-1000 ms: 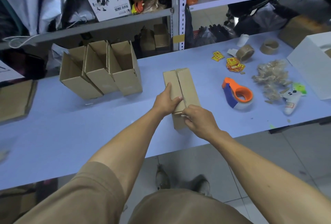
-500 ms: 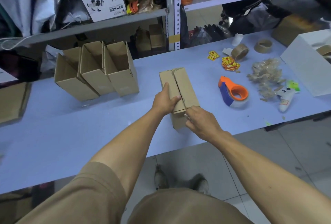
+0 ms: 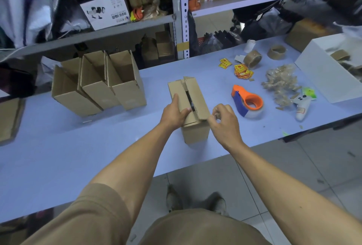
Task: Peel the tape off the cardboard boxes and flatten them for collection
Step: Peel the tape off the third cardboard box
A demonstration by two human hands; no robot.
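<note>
A pale blue worktable [image 3: 58, 156] is seen in front of cluttered metal shelving [image 3: 182, 15]. The small upright brown cardboard box [image 3: 193, 111] stands near the table's front edge, top flaps parted with a dark gap showing along the seam. The left hand [image 3: 174, 114] is rested on the left flap, fingers laid flat, thumb pressed at the flap edge. The right hand [image 3: 223, 121] is held just beside the box's right corner, fingers curled in a pinch; clear tape is probably held, but no strip can be made out, so it cannot be told. Three open brown cardboard boxes [image 3: 100, 86] are leaned together to the left, not flattened. An orange and blue tape dispenser [image 3: 246, 101] and a pile of crumpled used tape [image 3: 280, 84] lie to the right. Risks judged: tape could tear short and leave residue on the seam; the box could be tipped off the near edge if pulled while only lightly pressed; the flap liner could be ripped by a sharp pull.
</note>
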